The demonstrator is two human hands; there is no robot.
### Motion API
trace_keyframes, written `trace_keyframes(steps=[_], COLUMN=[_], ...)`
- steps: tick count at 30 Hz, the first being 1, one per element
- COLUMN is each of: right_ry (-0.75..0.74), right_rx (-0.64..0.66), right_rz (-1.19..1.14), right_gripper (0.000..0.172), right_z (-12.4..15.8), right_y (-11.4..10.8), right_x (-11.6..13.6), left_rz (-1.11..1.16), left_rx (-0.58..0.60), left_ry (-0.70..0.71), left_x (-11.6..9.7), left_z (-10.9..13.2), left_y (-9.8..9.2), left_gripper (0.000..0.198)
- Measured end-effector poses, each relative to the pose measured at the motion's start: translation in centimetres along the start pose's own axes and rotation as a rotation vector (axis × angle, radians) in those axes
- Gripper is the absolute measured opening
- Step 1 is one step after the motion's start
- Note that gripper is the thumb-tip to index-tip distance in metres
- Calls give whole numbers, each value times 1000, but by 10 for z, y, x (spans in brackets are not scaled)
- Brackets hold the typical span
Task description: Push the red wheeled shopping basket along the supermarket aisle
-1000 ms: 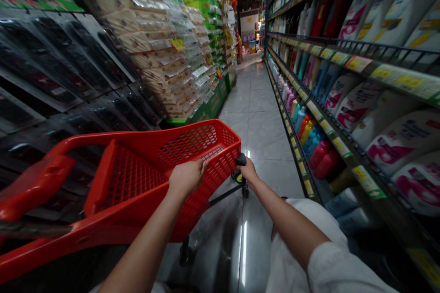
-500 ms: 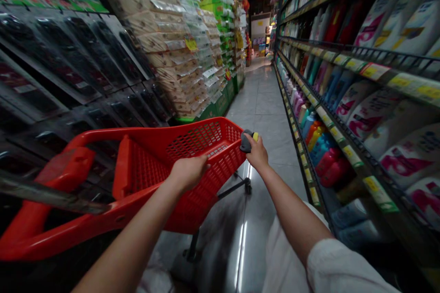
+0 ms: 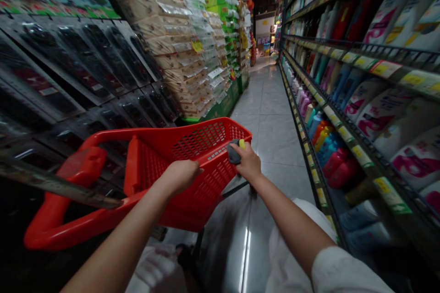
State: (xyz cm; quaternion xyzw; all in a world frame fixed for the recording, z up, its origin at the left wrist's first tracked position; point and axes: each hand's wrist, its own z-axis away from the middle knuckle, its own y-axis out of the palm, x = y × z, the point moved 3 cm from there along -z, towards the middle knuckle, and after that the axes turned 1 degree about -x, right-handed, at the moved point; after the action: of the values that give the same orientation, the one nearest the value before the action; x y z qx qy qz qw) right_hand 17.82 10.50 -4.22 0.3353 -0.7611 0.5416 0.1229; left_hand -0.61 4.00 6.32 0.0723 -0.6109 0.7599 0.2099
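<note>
2 hands | 1 cart | right hand: 1 grey item, possibly cloth

Dim overall, brighter at the far end; white glare streaks the glossy floor; bottles at the right edge stretch and blur.

Floor: grey glossy tile, light streaks at 6 o'clock, running up toward 1 o'clock; red shopping cart stands on it at 8 o'clock. Tiered shelf unit, 2 to 4 o'clock, edges lined with yellow-and-green labels: upright white bottles with pink markings on several tiers, brightly coloured bottles lower, near 3 o'clock.
</note>
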Motion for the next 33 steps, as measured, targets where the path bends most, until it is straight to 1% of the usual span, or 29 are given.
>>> trace_keyframes(steps=[2,3,4,5,6,7,8,10,11,12,13,14,16,18,19,21,23,24,26,28,30,31,33], right_ry=[177,247,287,291,253,180,70,-195,-304,-377,-411,-411,-351,-244,-161,51,225,273,315,351,359,331,191], right_rx=[-61,-87,-105,-113,-108,-93,-60,23,51,62,53,28,-43,-104,-132,-192,-234,-243,-243,-234,-213,-190,-115], right_rz=[4,6,6,6,4,1,-6,-18,-26,-35,-46,-58,-89,-130,-151,-189,-214,-220,-226,-239,-254,-252,-218], right_gripper=[60,62,65,69,74,79,84,89,87,83,76,69,58,55,56,57,54,52,46,45,51,55,62], right_z=[-12,-15,-15,-12,-6,3,13,32,39,43,44,43,35,26,20,10,-2,-8,-19,-23,-17,-10,8], right_y=[-4,-3,0,5,12,20,28,42,46,48,48,47,43,40,39,36,30,27,22,21,24,28,37], right_x=[-24,-30,-32,-28,-20,-8,6,30,37,39,37,32,16,-1,-9,-27,-44,-51,-59,-58,-43,-30,2], left_rz=[1,5,10,16,22,24,25,22,22,22,24,28,37,45,49,55,61,63,64,65,66,68,77], left_rx=[0,0,0,-2,-7,-16,-26,-37,-38,-35,-28,-24,-18,-13,-13,-10,-2,0,2,2,10,11,-1], left_ry=[8,9,8,6,7,8,10,7,4,2,1,3,5,0,-2,-7,-7,-6,-9,-13,-16,-14,-8], left_x=[1,1,1,1,2,2,3,5,6,7,8,9,11,13,14,15,16,16,15,15,13,12,9], left_z=[2,2,2,2,1,-1,-2,-4,-4,-4,-4,-3,-2,-1,-1,-2,-2,-2,-3,-4,-6,-7,-9], left_y=[0,0,0,1,1,2,3,5,5,6,6,7,6,5,4,4,3,3,4,3,3,2,0], left_gripper=[40,39,38,38,37,37,37,37,37,37,37,37,37,36,36,36,36,37,38,43,49,50,52])
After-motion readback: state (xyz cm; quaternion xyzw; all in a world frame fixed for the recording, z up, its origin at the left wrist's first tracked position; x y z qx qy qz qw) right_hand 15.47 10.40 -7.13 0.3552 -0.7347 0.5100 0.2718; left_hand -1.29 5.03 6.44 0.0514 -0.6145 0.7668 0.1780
